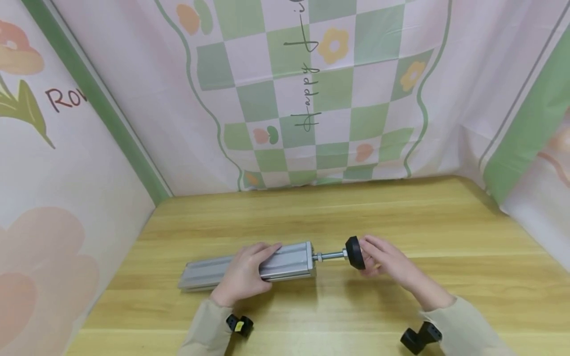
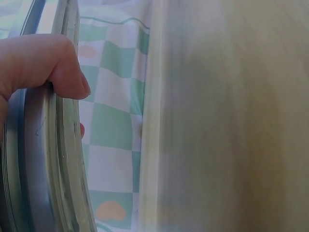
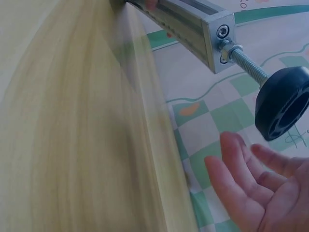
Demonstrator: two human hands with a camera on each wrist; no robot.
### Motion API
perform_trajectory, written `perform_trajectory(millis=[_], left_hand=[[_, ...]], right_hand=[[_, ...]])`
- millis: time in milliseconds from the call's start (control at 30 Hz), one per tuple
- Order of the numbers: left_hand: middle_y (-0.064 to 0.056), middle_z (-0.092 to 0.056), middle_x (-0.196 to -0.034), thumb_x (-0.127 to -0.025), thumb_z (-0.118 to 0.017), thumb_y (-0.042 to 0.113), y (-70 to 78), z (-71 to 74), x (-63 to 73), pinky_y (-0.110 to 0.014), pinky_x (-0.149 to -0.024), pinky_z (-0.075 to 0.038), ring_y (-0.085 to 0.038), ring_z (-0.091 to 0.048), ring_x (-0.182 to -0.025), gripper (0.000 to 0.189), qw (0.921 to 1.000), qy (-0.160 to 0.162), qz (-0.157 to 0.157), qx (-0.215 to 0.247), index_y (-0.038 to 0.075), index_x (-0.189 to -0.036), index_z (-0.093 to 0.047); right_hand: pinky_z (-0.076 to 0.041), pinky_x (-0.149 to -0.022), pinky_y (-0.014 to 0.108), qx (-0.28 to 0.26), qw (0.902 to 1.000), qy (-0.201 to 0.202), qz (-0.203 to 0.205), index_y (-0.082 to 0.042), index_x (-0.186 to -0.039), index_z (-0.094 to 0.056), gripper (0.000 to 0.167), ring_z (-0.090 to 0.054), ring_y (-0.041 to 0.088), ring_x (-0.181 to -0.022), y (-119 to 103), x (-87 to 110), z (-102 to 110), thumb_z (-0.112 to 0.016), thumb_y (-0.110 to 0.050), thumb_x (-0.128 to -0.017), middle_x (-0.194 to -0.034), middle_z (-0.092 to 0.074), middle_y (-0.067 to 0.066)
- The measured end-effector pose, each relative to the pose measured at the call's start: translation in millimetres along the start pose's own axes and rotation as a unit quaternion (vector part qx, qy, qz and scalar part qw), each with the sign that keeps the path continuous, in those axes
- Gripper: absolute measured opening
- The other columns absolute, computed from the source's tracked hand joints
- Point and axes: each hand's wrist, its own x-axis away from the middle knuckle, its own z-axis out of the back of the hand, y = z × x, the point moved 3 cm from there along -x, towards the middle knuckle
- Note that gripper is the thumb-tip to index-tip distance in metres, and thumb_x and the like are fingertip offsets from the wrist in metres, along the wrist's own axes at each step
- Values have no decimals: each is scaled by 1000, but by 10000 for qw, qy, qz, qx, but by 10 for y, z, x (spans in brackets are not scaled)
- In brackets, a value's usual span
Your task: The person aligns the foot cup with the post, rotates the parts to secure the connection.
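Our left hand (image 1: 244,275) gripped the metal bar (image 1: 289,261) over the table (image 1: 329,316), apparently to steady it, while our right hand (image 1: 388,260), relaxed and empty, hung beside its black foot (image 1: 355,253).

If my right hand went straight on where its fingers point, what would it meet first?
Probably the round, black, rubber-looking foot on the silver threaded metal rod: in the head view, your right hand is close beside it, though the gap, if any, is unclear.

Soft shadows on table (image 1: 356,311) — dimmer, hazy wrist views.
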Motion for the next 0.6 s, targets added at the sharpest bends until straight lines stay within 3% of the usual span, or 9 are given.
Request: perform_trajectory(millis=[100,233,333,433,600], left_hand=[[-1,-63,-114,-54,-78,10,1,9,1,-40,-89,-49,-17,-60,-99,85,10000,-36,54,39,19,-135,-55],[-1,-63,-114,-55,-78,10,0,16,3,-40,-88,-49,-18,-60,-99,84,9999,-63,91,27,20,-135,-55],[-1,-63,-114,-54,-79,11,-2,13,2,-40,-89,-49,-18,-60,-99,84,10000,-55,71,-29,20,-135,-55],[-1,-63,-113,-55,-79,12,-3,7,1,-40,-88,-49,-17,-60,-99,84,10000,-38,37,-50,19,-134,-55],[0,-63,-113,-55,-80,12,7,-4,6,-40,-88,-49,-16,-60,-98,84,10000,-44,-7,-71,19,-134,-55]], right_hand=[[-56,-74,40,-37,9987,17,502,10,-132,-34,42,-60,6,-92,12,47,5,-38,-15,-100,-116,-50,30],[-55,-78,29,223,9904,139,1355,-1,-139,-35,52,-53,-5,-106,10,95,-1,-53,-1,-91,-133,-44,1],[-56,-76,29,200,9854,34,1692,-8,-140,-38,60,-53,-3,-108,4,113,-5,-59,5,-85,-129,-44,-20],[-57,-74,34,24,9860,-92,1664,-13,-140,-41,61,-58,1,-104,10,124,0,-60,5,-85,-127,-47,-19],[-57,-72,34,116,9892,46,1462,-11,-136,-45,56,-60,2,-100,19,132,13,-63,2,-84,-121,-52,-18]])
